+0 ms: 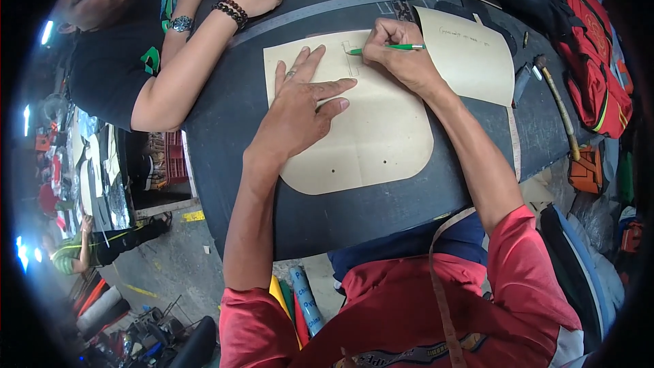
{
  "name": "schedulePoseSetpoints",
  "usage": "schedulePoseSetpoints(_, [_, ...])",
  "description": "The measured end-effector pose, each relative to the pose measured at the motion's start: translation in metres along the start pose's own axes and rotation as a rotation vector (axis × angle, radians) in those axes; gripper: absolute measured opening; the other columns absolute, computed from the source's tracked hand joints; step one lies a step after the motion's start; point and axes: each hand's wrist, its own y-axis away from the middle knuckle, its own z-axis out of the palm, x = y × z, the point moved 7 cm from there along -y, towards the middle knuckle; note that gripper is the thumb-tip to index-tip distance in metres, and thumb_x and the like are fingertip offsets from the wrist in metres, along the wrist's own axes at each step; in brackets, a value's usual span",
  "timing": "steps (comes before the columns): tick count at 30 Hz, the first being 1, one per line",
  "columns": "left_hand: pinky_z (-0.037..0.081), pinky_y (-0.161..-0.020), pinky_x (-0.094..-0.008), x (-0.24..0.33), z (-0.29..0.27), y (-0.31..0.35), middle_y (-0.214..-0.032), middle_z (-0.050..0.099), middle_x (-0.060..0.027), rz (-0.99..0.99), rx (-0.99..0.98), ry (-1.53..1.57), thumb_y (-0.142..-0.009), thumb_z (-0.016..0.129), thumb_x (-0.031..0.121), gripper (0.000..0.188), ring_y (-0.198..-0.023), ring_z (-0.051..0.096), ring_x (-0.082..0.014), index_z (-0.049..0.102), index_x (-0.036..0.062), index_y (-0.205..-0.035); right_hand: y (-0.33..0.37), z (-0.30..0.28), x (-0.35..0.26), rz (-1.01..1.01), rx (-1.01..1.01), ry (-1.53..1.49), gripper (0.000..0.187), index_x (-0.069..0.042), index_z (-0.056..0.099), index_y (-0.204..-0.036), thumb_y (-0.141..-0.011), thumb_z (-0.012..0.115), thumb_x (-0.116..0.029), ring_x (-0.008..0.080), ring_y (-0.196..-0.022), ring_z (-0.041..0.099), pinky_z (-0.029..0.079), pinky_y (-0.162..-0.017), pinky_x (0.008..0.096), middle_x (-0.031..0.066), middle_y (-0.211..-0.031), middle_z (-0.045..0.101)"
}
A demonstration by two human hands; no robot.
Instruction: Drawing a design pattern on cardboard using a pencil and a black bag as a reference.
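A tan paper pattern [368, 129] with rounded near corners and two small holes lies on the dark worktable [225, 163]. Fingers spread, my left hand [303, 105] rests flat on its left part, a ring on one finger. My right hand [402, 54] is closed around a green pen [407, 46], whose tip is at the paper near a small drawn outline [350, 58] of narrow rectangular shape. Beyond the pattern's far edge lies a long metal ruler [306, 11].
Another tan sheet [470, 54] with handwriting lies to the right. Further right are a hammer [558, 105] and a red bag [593, 48]. A co-worker's forearm [197, 68] leans on the table at the far left. A measuring tape [439, 279] hangs down my front.
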Motion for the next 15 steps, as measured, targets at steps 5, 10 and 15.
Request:
schedulePoseSetpoints(5, [0.010,-0.132,-0.0580,-0.0002,0.0003,0.0003,-0.167,0.039,-0.0203,0.006,-0.010,0.013,-0.102,0.071,0.026,0.033,-0.160,0.027,-0.0400,0.077,0.0250,-0.134,0.0014,-0.0006,-0.0015,-0.014,-0.006,-0.030,0.032,-0.006,0.047,-0.068,-0.083,0.075,-0.005,0.0043,-0.063,0.056,0.043,-0.056,0.0262,0.0007,-0.066,0.063])
schedulePoseSetpoints(10, [0.010,-0.132,-0.0580,-0.0018,-0.0014,-0.0005,-0.167,0.040,-0.0194,-0.004,0.005,0.026,-0.101,0.072,0.026,0.030,-0.160,0.027,-0.0394,0.080,0.0247,-0.129,0.0018,0.0016,-0.0035,-0.021,-0.036,-0.052,0.031,-0.006,0.047,-0.068,-0.083,0.074,-0.005,0.0037,-0.063,0.055,0.043,-0.056,0.0255,0.0006,-0.066,0.062])
schedulePoseSetpoints(15, [0.009,-0.133,-0.0577,-0.0043,0.0004,0.0004,-0.168,0.040,-0.0184,-0.013,-0.002,0.061,-0.100,0.073,0.024,0.028,-0.161,0.027,-0.0385,0.081,0.0249,-0.127,0.0065,0.0007,0.0000,0.032,-0.130,-0.034,0.027,-0.006,0.048,-0.072,-0.087,0.069,0.001,0.0086,-0.068,0.058,0.048,-0.065,0.0262,0.0040,-0.074,0.064])
